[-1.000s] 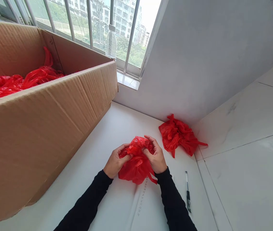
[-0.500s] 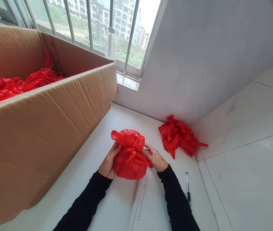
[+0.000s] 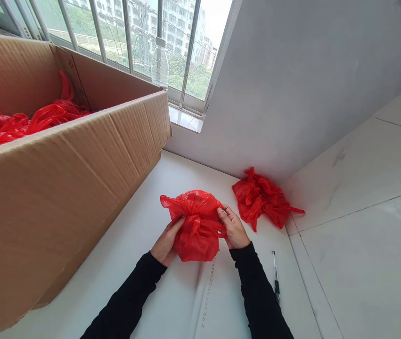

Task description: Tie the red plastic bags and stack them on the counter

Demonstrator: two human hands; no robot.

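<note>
Red crinkled plastic bag (image 3: 197, 242), knotted at its middle, is held over the smooth white tabletop (image 3: 179, 174): the bare left hand (image 3: 166, 242) pinches its left side between thumb and fingers, the bare right hand (image 3: 234, 230) its right edge.

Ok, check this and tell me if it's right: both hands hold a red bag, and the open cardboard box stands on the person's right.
One thing is wrong: the open cardboard box stands on the person's left, as the head view shows. The left hand and right hand do hold a red bag.
</note>
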